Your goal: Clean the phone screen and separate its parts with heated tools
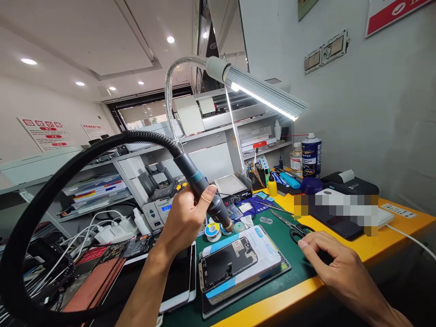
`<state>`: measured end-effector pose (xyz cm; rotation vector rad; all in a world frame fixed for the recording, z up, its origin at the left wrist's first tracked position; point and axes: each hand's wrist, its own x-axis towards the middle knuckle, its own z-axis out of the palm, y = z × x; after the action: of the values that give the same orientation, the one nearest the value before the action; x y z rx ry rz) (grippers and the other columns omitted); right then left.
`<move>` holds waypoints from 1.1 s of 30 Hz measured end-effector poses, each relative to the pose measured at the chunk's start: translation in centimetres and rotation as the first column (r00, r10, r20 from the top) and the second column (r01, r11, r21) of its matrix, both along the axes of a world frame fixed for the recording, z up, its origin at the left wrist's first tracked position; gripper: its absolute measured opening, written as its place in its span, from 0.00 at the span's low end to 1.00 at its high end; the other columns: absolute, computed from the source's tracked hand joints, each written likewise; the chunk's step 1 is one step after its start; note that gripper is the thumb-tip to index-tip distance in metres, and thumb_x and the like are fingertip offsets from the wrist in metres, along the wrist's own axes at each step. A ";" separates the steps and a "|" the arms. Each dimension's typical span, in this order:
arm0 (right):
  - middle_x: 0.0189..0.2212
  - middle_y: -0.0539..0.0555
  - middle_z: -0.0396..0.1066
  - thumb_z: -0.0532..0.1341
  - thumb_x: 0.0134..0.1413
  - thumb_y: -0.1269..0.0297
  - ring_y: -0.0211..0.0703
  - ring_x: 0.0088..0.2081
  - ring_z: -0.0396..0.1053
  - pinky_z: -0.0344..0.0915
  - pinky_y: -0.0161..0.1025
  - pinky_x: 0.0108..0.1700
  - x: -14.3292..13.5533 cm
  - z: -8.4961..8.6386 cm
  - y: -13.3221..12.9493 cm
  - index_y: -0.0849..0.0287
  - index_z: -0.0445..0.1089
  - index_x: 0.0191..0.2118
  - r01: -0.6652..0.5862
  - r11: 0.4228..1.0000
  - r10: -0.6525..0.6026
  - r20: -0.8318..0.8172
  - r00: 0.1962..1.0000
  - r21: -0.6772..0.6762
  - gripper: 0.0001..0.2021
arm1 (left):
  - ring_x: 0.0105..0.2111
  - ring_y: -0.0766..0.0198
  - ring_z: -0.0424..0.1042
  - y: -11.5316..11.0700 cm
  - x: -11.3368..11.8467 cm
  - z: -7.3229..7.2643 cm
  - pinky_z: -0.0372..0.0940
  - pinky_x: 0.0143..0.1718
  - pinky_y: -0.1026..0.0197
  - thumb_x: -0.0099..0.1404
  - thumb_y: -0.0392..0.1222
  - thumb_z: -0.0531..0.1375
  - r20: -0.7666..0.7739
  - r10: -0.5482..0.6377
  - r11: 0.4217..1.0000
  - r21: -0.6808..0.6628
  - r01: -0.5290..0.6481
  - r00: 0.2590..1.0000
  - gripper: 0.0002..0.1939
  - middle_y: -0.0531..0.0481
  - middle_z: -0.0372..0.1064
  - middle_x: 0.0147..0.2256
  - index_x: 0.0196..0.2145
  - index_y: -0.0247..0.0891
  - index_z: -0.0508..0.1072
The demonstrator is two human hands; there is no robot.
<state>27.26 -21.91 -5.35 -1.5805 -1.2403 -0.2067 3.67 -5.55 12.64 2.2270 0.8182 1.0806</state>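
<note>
My left hand [190, 213] is wrapped around the dark handle of a hot air gun [199, 181], its nozzle tilted down to the right. Below and in front of the nozzle, a phone screen assembly [231, 263] lies back side up on a white and blue box [269, 250]. That box rests on a dark perforated plate [286, 269] on the green mat [299, 268]. Close to black-handled scissors [289, 222], my right hand [335, 263] hovers at the table's front edge, thumb apart from loosely bent fingers. A dark patch shows in the gap between them.
A lit lamp [265, 93] hangs over the bench. Solder spools [213, 231] stand behind the box. Tablets [180, 277] lie left of it, phones [330, 218] to the right. A spray can [311, 156] stands at the back. The gun's black hose [51, 168] loops far left.
</note>
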 end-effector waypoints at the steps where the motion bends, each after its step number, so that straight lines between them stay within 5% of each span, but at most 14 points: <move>1: 0.29 0.51 0.74 0.60 0.63 0.55 0.48 0.35 0.74 0.69 0.42 0.43 0.0 0.0 0.0 0.53 0.63 0.23 0.001 1.000 -0.001 0.001 1.000 0.001 0.18 | 0.29 0.65 0.63 -0.1 0.0 0.1 0.59 0.33 0.58 0.67 0.64 0.56 0.002 0.009 1.000 0.005 -0.009 1.000 0.23 0.55 0.65 0.28 0.34 0.39 0.69; 16: 0.28 0.50 0.74 0.60 0.64 0.55 0.47 0.36 0.74 0.68 0.42 0.42 0.1 -0.1 0.1 0.53 0.62 0.23 -0.002 1.000 0.002 -0.011 1.000 -0.009 0.18 | 0.25 0.66 0.57 -0.1 0.1 -0.1 0.55 0.28 0.58 0.66 0.64 0.56 -0.011 0.022 1.000 -0.003 -0.023 1.000 0.23 0.57 0.57 0.25 0.32 0.39 0.67; 33: 0.28 0.50 0.74 0.60 0.62 0.53 0.47 0.35 0.75 0.69 0.41 0.42 0.4 -0.2 0.4 0.53 0.63 0.22 0.020 1.000 -0.020 -0.008 1.000 0.000 0.19 | 0.24 0.67 0.59 0.9 0.1 -0.9 0.58 0.28 0.60 0.66 0.66 0.55 0.017 -0.001 0.998 -0.065 0.002 1.000 0.25 0.57 0.60 0.26 0.35 0.38 0.68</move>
<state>27.68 -21.52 -5.59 -1.5923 -1.2189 -0.2130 3.79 -4.70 11.69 2.1614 0.8332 1.0552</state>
